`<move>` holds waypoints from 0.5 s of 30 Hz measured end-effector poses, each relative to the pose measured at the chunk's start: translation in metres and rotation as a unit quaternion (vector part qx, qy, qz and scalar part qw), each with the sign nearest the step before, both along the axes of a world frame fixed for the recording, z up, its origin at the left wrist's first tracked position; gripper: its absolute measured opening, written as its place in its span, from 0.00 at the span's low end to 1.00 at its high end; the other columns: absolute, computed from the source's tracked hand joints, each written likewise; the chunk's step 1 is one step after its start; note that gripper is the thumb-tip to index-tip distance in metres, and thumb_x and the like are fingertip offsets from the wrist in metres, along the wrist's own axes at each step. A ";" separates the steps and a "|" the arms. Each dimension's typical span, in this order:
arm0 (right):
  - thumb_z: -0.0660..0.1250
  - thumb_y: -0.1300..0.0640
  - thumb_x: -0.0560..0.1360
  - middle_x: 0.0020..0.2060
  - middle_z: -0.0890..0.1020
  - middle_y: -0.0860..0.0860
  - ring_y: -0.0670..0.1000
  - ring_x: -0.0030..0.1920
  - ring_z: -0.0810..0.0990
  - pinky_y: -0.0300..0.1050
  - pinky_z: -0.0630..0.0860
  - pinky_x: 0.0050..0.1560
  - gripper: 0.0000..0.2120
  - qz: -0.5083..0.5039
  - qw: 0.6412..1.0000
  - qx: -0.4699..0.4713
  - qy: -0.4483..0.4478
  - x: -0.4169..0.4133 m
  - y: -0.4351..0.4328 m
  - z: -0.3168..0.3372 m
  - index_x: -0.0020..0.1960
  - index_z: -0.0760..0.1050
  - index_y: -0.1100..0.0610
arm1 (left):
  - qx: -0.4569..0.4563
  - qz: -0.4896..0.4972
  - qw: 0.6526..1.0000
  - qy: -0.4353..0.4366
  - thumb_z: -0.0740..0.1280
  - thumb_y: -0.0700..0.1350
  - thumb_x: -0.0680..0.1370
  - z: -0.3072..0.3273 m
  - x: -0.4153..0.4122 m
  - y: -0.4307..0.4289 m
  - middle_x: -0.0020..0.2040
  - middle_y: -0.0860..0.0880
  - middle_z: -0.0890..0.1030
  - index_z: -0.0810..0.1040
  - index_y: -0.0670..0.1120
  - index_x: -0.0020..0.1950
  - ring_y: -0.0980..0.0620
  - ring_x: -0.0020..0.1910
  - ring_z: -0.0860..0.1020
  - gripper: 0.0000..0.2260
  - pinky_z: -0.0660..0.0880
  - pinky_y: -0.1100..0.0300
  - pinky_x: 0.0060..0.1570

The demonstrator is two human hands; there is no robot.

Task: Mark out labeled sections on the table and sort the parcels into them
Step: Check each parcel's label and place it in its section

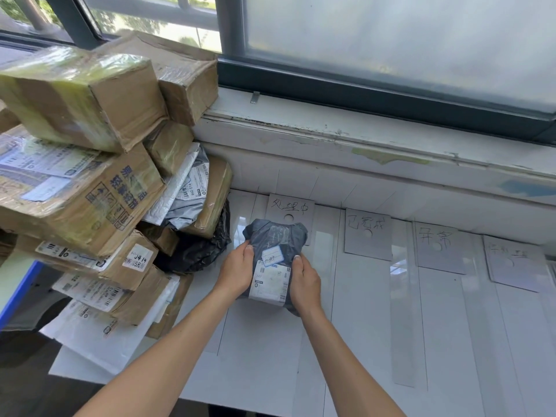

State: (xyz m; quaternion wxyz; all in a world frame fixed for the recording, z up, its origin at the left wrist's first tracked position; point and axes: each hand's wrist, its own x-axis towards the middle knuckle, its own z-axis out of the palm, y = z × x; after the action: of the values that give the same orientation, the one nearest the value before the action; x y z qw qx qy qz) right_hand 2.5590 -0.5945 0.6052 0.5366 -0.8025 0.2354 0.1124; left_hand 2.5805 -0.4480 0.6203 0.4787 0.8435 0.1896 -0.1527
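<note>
Both hands hold a dark grey parcel (275, 260) at the centre of the frame.

The left hand (236, 270) and right hand (305, 282) grip its sides, fingers curled round the edges, thumbs on top. It sits over the white bench (376, 341), just below the first of four handwritten cards (290, 207). A pile of boxes (81, 164) fills the left of the frame.
</note>
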 end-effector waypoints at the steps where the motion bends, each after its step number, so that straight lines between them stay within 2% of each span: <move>1: 0.52 0.53 0.85 0.47 0.82 0.47 0.51 0.50 0.79 0.42 0.71 0.45 0.15 0.003 1.000 -0.001 0.003 0.001 -0.003 0.003 0.59 0.77 0.54 | 0.020 0.005 1.000 -0.003 0.54 0.46 0.85 0.006 0.002 0.001 0.65 0.44 0.78 0.74 0.41 0.69 0.43 0.66 0.73 0.18 0.68 0.54 0.63; 3: 0.54 0.51 0.84 0.56 0.79 0.46 0.50 0.59 0.76 0.43 0.71 0.57 0.18 0.000 1.000 -0.006 0.000 0.004 -0.008 0.017 0.70 0.72 0.56 | 0.055 0.022 0.998 -0.026 0.55 0.45 0.84 0.019 0.005 0.002 0.72 0.43 0.73 0.69 0.40 0.74 0.44 0.71 0.69 0.19 0.64 0.53 0.69; 4: 0.54 0.49 0.84 0.64 0.77 0.48 0.51 0.66 0.74 0.43 0.69 0.63 0.21 -0.004 1.000 -0.015 -0.008 0.005 -0.010 0.024 0.74 0.68 0.57 | 0.067 0.025 0.996 -0.046 0.55 0.44 0.84 0.024 0.006 0.003 0.73 0.42 0.70 0.68 0.39 0.75 0.44 0.73 0.67 0.20 0.63 0.53 0.71; 5: 0.55 0.48 0.84 0.68 0.74 0.49 0.51 0.70 0.71 0.42 0.66 0.66 0.23 -0.004 0.999 -0.028 -0.025 0.007 -0.013 0.030 0.75 0.66 0.58 | 0.079 0.021 0.995 -0.062 0.55 0.44 0.84 0.028 0.007 0.005 0.75 0.41 0.68 0.67 0.39 0.75 0.44 0.74 0.65 0.20 0.61 0.52 0.73; 7: 0.56 0.50 0.84 0.69 0.72 0.51 0.51 0.70 0.69 0.40 0.64 0.63 0.23 -0.005 0.997 -0.052 -0.052 0.013 -0.015 0.044 0.74 0.65 0.60 | 0.099 0.012 0.992 -0.075 0.55 0.45 0.84 0.037 0.007 0.010 0.77 0.40 0.64 0.67 0.40 0.75 0.44 0.76 0.61 0.20 0.59 0.50 0.74; 11: 0.56 0.46 0.83 0.77 0.63 0.51 0.50 0.77 0.59 0.48 0.58 0.76 0.28 0.010 0.991 -0.088 -0.098 0.023 -0.010 0.068 0.79 0.58 0.57 | 0.108 -0.005 0.987 -0.122 0.56 0.46 0.84 0.064 0.007 0.015 0.77 0.42 0.64 0.68 0.42 0.75 0.46 0.76 0.60 0.20 0.58 0.52 0.74; 15: 0.55 0.45 0.83 0.79 0.59 0.51 0.50 0.79 0.54 0.50 0.53 0.78 0.28 0.066 0.976 -0.139 -0.155 0.036 0.008 0.097 0.80 0.57 0.56 | 0.135 -0.043 0.969 -0.203 0.58 0.49 0.84 0.103 0.010 0.019 0.77 0.45 0.65 0.68 0.44 0.75 0.48 0.76 0.61 0.21 0.58 0.52 0.74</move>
State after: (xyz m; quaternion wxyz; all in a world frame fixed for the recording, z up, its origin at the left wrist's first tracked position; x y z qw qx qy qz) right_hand 2.5953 -0.5864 0.7023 0.4414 -0.8905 0.1098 -0.0118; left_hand 2.5908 -0.4286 0.7235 0.3820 0.9210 0.0709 0.0288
